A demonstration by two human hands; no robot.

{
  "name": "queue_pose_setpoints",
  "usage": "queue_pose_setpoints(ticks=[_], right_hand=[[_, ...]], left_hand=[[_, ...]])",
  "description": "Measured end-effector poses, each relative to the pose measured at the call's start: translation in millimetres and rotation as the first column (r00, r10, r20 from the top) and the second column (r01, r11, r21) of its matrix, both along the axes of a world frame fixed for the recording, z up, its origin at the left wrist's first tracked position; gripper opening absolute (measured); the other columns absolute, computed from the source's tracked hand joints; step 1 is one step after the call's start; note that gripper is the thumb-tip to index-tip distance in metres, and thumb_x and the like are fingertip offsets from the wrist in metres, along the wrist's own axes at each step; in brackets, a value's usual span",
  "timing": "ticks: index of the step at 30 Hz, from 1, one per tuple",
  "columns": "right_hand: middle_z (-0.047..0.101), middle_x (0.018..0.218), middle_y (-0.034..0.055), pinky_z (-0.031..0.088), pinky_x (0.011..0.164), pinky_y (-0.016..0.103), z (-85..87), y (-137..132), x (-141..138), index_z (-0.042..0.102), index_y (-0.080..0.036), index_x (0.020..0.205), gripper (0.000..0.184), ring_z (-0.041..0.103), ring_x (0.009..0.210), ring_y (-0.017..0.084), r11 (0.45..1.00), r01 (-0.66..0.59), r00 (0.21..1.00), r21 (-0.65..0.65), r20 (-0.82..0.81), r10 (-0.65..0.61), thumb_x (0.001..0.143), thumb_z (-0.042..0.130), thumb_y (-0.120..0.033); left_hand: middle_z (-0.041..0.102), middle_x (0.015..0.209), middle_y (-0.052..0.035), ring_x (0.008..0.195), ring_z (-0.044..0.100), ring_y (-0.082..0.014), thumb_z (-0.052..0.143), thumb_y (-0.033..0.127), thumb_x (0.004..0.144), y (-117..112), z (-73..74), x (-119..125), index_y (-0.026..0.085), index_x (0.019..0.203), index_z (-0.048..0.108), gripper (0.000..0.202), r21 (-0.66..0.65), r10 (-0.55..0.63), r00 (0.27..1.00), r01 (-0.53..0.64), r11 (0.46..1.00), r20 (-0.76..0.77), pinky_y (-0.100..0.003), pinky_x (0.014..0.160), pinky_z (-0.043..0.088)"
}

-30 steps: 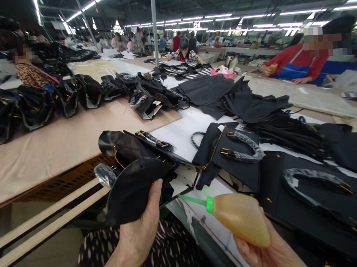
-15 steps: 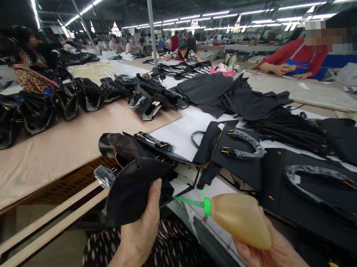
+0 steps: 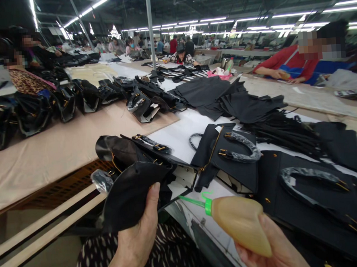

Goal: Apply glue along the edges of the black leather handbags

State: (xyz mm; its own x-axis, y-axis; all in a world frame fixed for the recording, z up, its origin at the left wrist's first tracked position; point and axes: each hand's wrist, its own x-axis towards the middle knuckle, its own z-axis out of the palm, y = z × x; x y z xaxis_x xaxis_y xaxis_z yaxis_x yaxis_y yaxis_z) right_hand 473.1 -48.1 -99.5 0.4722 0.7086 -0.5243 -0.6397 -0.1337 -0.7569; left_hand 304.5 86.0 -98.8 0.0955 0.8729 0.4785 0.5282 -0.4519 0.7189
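Note:
My left hand [image 3: 142,232] grips the near panel of a black handbag [image 3: 133,192], thumb on top and the other fingers hidden underneath. The handbag lies tilted at the table edge, its gold zip and a plastic-wrapped handle showing on the left. In my right hand [image 3: 264,245] is a squeeze bottle [image 3: 238,222] of yellowish glue with a green cap and a long thin green nozzle. That nozzle points left, its tip close to the bag's open white-lined side; whether it touches, I cannot tell.
A second black handbag [image 3: 228,154] and a flat black bag panel [image 3: 309,198] with wrapped handles lie to the right. Black cut pieces [image 3: 206,93] are piled beyond. Finished-looking bags [image 3: 35,112] line the left table. A co-worker in red [image 3: 295,64] works at far right.
The view has shifted slightly. My right hand squeezes the bottle more, its side now dented by the thumb. My left hand keeps its hold on the handbag.

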Motion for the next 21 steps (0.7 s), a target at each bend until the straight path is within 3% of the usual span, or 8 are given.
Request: queue_pose_setpoints(ticks=[8,12,17,21], right_hand=[[0.065,0.076,0.0066,0.043,0.043,0.027,-6.7,-1,19,0.062,-0.018,0.103,0.038,0.055,0.049,0.018,0.987,-0.158,0.962,0.031,0.229,0.147,0.075,0.07,-0.043],[0.065,0.077,0.007,0.043,0.043,0.029,-10.4,-4,24,0.057,-0.017,0.111,0.048,0.056,0.048,0.019,0.976,-0.216,0.932,0.001,0.298,0.205,0.074,0.069,-0.045],[0.068,0.083,0.0095,0.046,0.045,0.03,-8.4,-7,21,0.056,-0.016,0.114,0.061,0.059,0.054,0.023,0.983,-0.156,0.917,-0.093,0.357,0.18,0.064,0.075,-0.046],[0.066,0.069,0.008,0.042,0.04,0.027,-0.9,0,14,0.061,-0.015,0.103,0.049,0.055,0.045,0.019,0.989,-0.146,0.952,-0.028,0.268,0.148,0.067,0.074,-0.046]], left_hand=[[0.069,0.07,-0.0035,0.083,0.066,-0.0243,0.046,0.051,0.082,3,6.6,4,0.023,0.079,0.066,0.035,-0.007,-0.002,0.999,0.002,1.0,0.052,-0.041,0.082,0.055],[0.069,0.068,-0.0029,0.08,0.067,-0.0232,0.044,0.05,0.083,3,11.2,7,0.024,0.078,0.065,0.034,-0.029,-0.026,0.996,0.029,0.999,0.084,-0.039,0.079,0.056],[0.07,0.071,-0.0036,0.081,0.067,-0.0246,0.047,0.048,0.081,3,17.9,5,0.025,0.077,0.066,0.03,-0.061,-0.048,0.997,0.052,0.997,0.061,-0.04,0.08,0.056],[0.07,0.071,-0.0044,0.082,0.067,-0.0254,0.048,0.048,0.08,3,13.5,4,0.024,0.074,0.066,0.03,-0.079,0.006,0.997,0.0,0.997,0.077,-0.039,0.079,0.056]])
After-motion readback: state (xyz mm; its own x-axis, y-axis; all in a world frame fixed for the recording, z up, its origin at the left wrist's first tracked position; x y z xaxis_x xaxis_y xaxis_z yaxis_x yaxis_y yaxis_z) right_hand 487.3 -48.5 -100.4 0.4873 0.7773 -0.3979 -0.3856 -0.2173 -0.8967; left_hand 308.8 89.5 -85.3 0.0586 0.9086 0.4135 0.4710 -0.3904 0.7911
